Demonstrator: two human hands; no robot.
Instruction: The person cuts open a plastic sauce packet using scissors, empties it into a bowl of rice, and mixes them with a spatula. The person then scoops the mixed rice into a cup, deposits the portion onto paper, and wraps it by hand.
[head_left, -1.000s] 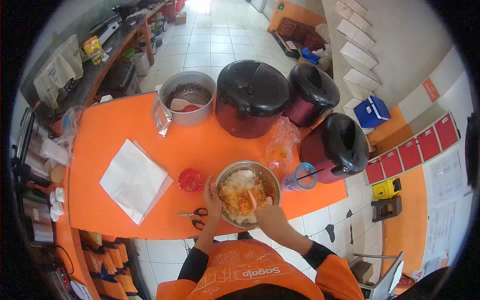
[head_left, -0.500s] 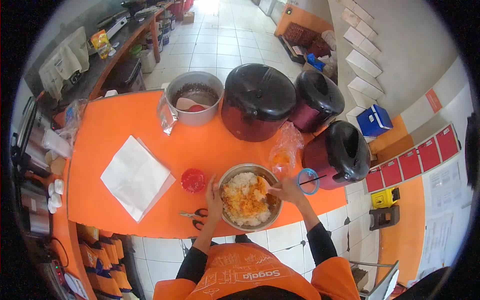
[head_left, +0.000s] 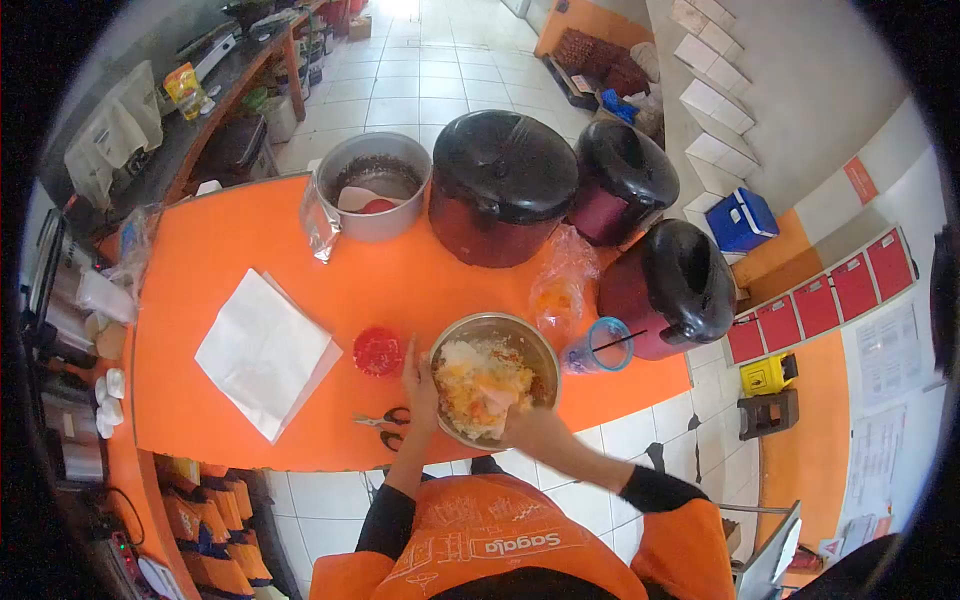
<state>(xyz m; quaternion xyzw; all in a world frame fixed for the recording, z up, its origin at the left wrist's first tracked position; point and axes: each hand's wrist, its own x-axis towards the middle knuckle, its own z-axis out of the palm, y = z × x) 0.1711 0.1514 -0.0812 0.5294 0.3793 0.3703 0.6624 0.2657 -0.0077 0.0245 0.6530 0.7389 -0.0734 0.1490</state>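
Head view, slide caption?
Left hand at the rim of a metal bowl, right hand holding a utensil in the rice mixture; scissors and red tub alongside.

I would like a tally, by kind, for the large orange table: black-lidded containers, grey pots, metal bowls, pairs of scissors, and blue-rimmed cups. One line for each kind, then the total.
Black-lidded containers: 3
Grey pot: 1
Metal bowl: 1
Pair of scissors: 1
Blue-rimmed cup: 1
Total: 7
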